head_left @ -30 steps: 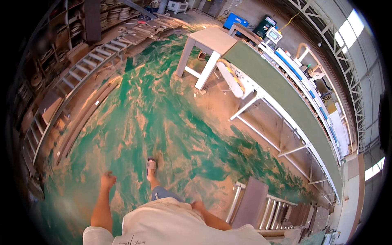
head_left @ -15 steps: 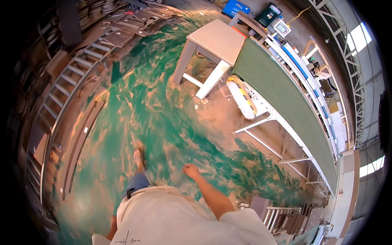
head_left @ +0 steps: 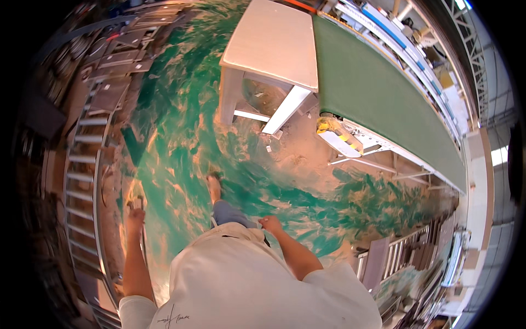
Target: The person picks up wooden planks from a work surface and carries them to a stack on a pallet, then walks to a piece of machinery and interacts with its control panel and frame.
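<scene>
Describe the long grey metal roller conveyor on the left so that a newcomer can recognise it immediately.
Start from the dusty green floor and go to its left side, beyond the person's left hand. There stands the long grey metal roller conveyor, shaped like a ladder. Its greater visible length sets it apart from the short metal roller section at lower right.

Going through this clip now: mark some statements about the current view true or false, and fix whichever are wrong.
1. The conveyor belt is green. True.
2. A table stands to the right of the conveyor belt in the view. False: it stands to the left, at the near end.
3. A ladder-like frame runs along the person's left. True.
4. The right hand rests on the table. False: it is in front of the body, apart from the table.
5. The shirt is pale. True.
</scene>
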### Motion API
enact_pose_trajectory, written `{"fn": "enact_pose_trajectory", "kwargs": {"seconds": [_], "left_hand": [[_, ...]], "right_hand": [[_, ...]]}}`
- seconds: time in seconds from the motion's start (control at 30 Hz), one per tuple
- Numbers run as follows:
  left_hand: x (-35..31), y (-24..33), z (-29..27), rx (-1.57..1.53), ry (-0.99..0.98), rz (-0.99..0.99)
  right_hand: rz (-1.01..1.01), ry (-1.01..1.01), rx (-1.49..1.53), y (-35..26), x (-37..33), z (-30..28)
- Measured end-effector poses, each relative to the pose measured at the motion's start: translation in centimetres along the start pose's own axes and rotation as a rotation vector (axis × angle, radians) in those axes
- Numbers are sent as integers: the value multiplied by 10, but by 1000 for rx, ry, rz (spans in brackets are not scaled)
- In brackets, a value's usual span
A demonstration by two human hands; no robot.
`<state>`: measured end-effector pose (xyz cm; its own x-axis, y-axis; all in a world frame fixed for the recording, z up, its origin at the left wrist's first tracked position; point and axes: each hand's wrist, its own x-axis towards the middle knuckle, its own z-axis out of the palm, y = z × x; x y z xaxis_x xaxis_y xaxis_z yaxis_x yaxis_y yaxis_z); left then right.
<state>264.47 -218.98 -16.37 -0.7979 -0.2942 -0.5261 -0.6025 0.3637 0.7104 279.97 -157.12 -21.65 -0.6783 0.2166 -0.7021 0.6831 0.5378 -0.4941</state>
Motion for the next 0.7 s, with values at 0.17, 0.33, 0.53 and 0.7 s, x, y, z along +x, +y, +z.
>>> {"fn": "enact_pose_trajectory", "kwargs": {"seconds": [0.17,0.33,0.53,0.7], "left_hand": [[143,190,30,-84,84,102],[247,155,23,-174,-548,-238],[337,227,49,778,-655,-50],[511,341,48,811,-633,-19]], "right_hand": [[166,-16,-20,-45,121,-14],[-22,54,119,-202,227,-72],[40,404,1386,-426,336,-208],[185,771,1621,-536,444,-287]]}}
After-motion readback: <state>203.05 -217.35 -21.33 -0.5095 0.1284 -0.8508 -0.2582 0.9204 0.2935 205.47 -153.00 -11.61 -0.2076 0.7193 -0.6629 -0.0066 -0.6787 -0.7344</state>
